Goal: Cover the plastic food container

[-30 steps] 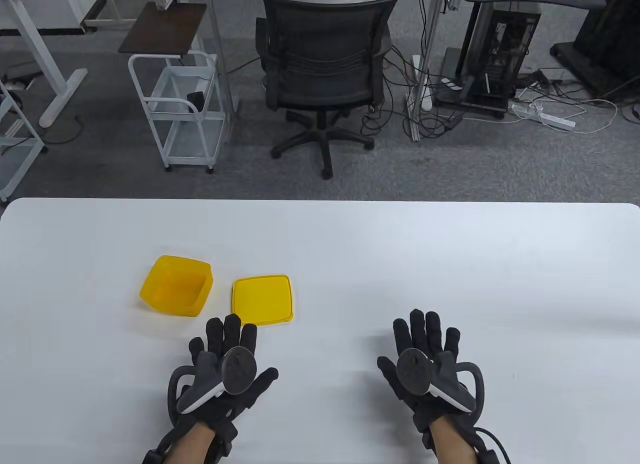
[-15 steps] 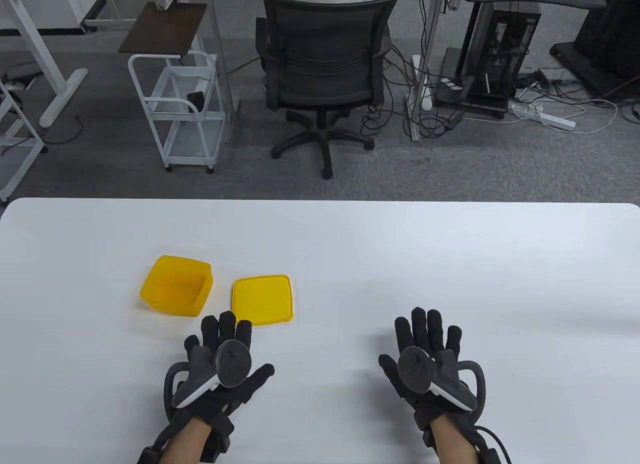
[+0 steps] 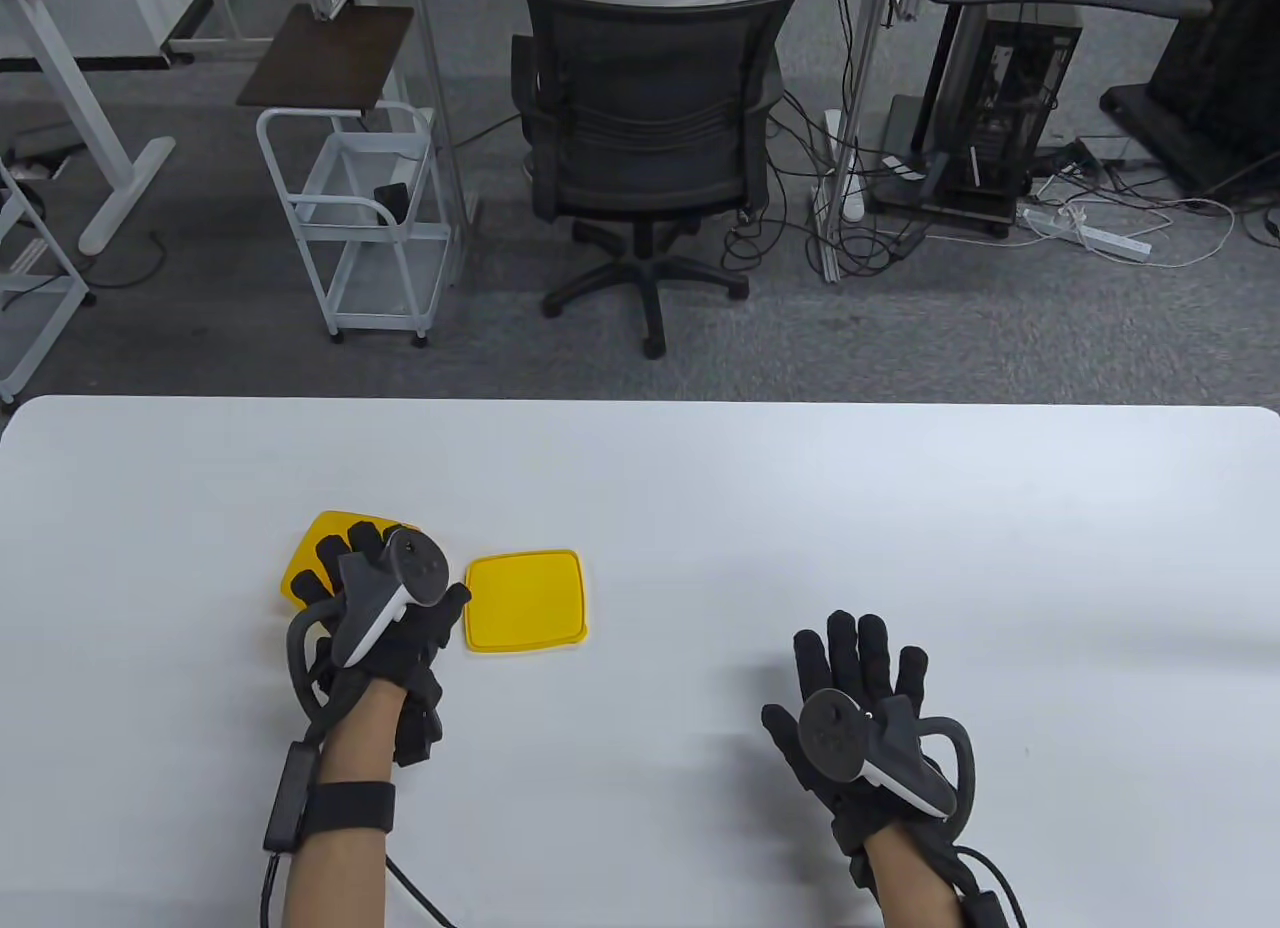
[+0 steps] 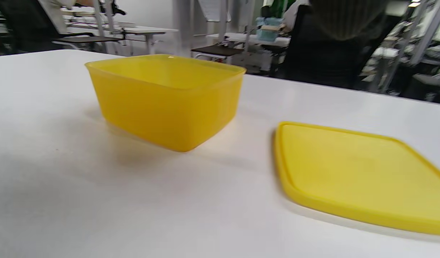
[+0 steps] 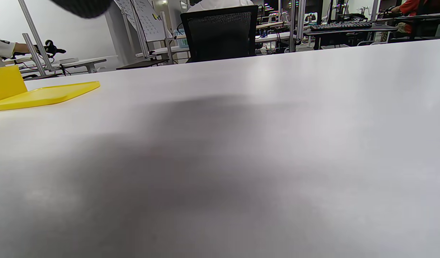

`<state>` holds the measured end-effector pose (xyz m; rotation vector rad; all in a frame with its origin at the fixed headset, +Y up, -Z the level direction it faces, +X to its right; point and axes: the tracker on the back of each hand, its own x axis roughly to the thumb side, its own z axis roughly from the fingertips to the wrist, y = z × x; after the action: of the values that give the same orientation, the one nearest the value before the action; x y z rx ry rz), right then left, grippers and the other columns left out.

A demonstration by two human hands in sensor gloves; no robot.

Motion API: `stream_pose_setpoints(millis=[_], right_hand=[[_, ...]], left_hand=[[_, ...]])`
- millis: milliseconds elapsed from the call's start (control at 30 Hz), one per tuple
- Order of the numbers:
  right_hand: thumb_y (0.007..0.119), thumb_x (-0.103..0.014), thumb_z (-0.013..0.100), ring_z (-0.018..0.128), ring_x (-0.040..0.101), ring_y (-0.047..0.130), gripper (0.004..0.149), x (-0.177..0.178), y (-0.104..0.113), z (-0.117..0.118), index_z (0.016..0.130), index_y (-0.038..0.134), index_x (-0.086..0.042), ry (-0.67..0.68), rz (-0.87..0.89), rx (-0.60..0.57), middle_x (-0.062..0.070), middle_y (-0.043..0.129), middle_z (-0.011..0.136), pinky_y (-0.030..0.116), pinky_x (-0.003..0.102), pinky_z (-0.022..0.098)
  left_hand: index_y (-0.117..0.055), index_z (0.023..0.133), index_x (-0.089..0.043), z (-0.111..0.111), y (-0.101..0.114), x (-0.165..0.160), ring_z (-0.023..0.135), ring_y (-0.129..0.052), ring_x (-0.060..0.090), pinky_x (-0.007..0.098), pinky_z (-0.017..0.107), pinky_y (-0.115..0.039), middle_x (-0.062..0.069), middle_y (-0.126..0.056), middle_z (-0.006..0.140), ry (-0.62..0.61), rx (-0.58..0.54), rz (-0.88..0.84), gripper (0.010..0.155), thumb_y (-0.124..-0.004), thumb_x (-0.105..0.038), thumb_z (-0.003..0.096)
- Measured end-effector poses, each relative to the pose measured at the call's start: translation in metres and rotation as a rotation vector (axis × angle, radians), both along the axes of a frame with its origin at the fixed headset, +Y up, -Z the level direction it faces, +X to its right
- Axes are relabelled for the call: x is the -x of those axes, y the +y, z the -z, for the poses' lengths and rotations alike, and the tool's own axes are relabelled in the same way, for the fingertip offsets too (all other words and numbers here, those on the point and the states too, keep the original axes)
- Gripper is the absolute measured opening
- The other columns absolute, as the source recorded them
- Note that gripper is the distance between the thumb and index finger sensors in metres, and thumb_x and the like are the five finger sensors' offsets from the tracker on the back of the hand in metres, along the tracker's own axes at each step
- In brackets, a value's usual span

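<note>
A yellow plastic container (image 3: 296,573) stands open on the white table (image 3: 700,488), left of centre. Its flat yellow lid (image 3: 525,600) lies on the table just to its right, apart from it. My left hand (image 3: 385,593) is over the container's near right part with fingers spread, holding nothing; I cannot tell whether it touches. The left wrist view shows the container (image 4: 166,104) and lid (image 4: 359,175) with no fingers in sight. My right hand (image 3: 855,688) lies open and flat low on the table at the right, empty. The right wrist view shows the lid (image 5: 44,95) far left.
The table's far edge (image 3: 640,400) faces a black office chair (image 3: 645,118) and a white trolley (image 3: 350,218) on the floor. Bare table lies between the lid and my right hand.
My left hand has moved forward and left, from the table in front of the lid to over the container. The right hand, container and lid have stayed put.
</note>
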<state>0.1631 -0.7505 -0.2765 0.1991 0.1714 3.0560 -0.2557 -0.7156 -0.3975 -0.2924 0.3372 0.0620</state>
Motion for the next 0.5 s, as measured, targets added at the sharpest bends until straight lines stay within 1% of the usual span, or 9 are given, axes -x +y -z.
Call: stream_pose_setpoints(millis=[100,200,333,433,500], right_hand=[[0.047,-0.062,0.064,0.107,0.047,0.001,0.079,0.001,-0.002,0.001,0.12,0.018,-0.014,0.003,-0.011,0.004,0.024,0.011,0.122,0.012,0.072,0.077],[0.047,-0.062,0.064,0.107,0.047,0.001,0.079,0.004,-0.004,0.002,0.12,0.018,-0.014,0.008,-0.028,0.017,0.024,0.011,0.122,0.012,0.072,0.077],[0.047,-0.062,0.064,0.107,0.047,0.001,0.079,0.006,-0.004,0.003,0.12,0.018,-0.014,0.014,-0.029,0.013,0.024,0.011,0.122,0.012,0.072,0.077],[0.048,-0.062,0.064,0.107,0.046,0.002,0.079,0.006,-0.004,0.002,0.12,0.021,-0.013,0.016,-0.029,0.013,0.024,0.013,0.122,0.013,0.072,0.077],[0.048,-0.062,0.064,0.107,0.047,0.002,0.079,0.006,-0.004,0.002,0.12,0.021,-0.012,0.015,-0.032,0.013,0.024,0.013,0.122,0.013,0.072,0.077]], left_hand=[[-0.014,0.118,-0.02,0.016,-0.011,0.003,0.116,0.002,0.048,0.075,0.078,-0.005,0.018,-0.006,0.13,0.054,0.055,0.073,0.087,-0.061,-0.061,0.0579],[-0.019,0.118,-0.02,0.03,-0.021,0.006,0.117,-0.001,0.047,0.074,0.079,-0.005,0.016,-0.014,0.132,0.098,0.063,0.079,0.083,-0.064,-0.057,0.0588],[-0.024,0.119,-0.02,0.04,-0.03,0.01,0.118,-0.004,0.047,0.074,0.078,-0.005,0.015,-0.023,0.131,0.139,0.096,0.073,0.079,-0.065,-0.054,0.0601],[-0.03,0.118,-0.021,0.043,-0.037,0.012,0.119,-0.013,0.046,0.074,0.079,-0.006,0.013,-0.033,0.129,0.154,0.091,0.081,0.074,-0.066,-0.05,0.0609],[-0.037,0.117,-0.022,0.045,-0.042,0.013,0.12,-0.024,0.042,0.074,0.08,-0.008,0.011,-0.044,0.126,0.164,0.092,0.094,0.067,-0.066,-0.047,0.0616]])
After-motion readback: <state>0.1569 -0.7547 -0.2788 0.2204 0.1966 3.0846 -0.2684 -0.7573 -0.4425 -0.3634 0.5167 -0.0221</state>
